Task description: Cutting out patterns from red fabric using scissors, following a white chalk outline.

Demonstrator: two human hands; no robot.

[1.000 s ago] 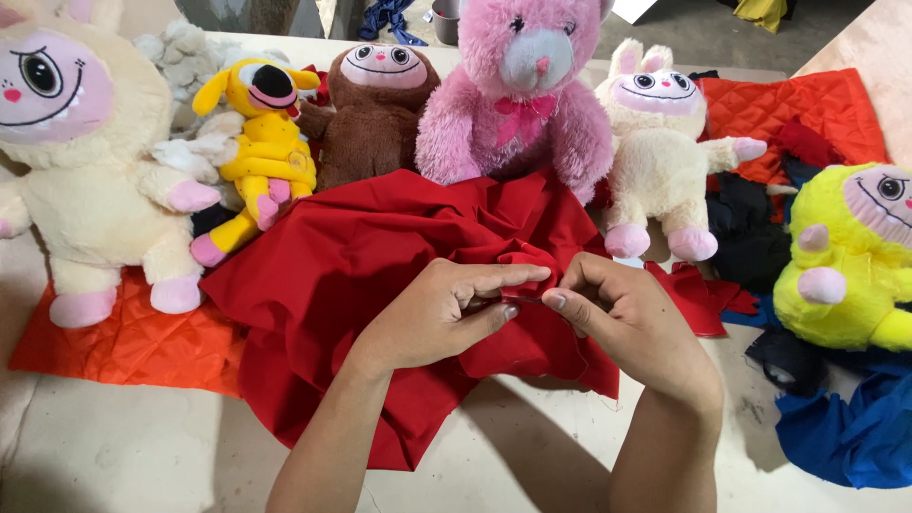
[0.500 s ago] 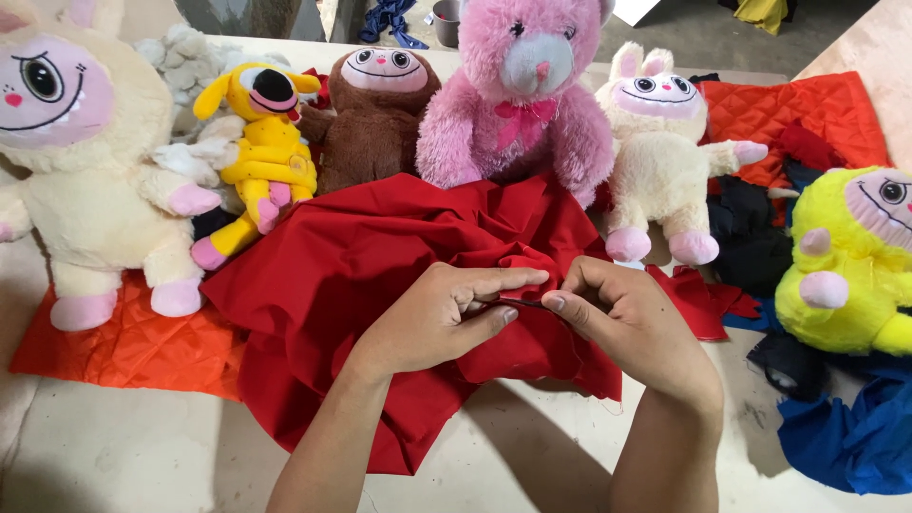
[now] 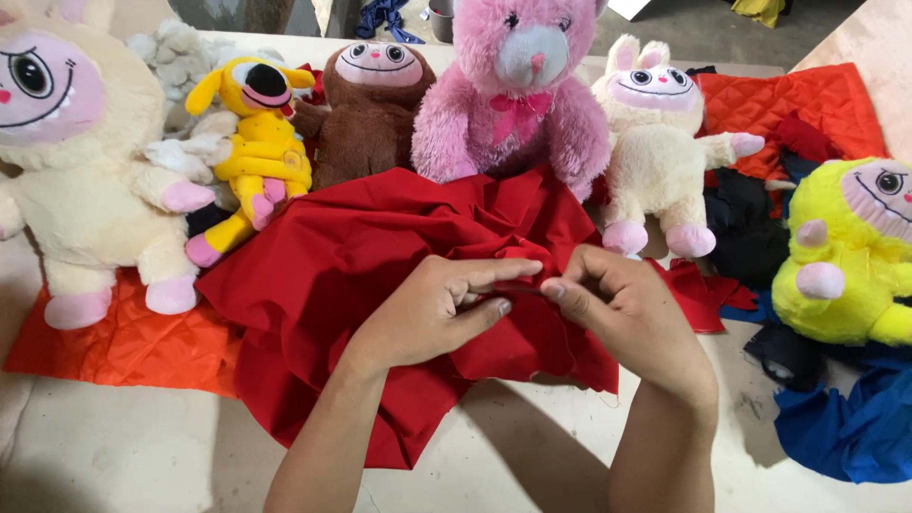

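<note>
I seem to be in a toy-sewing workshop. Plush toys (image 3: 518,90) line my desk (image 3: 123,456). Fabric scraps (image 3: 841,427) lie about.

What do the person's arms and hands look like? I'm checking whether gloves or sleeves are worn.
Both forearms are bare up to the frame edge: no sleeves show. The left hand and right hand wear no gloves, rings, watch or bracelet that I can see. Fingernails are short and unpainted.

Two bare forearms rise from the lower middle of the frame, with no sleeves, gloves, watch or rings showing. The left hand (image 3: 432,309) and right hand (image 3: 632,309) have short, plain nails on slim fingers (image 3: 494,274).
</note>
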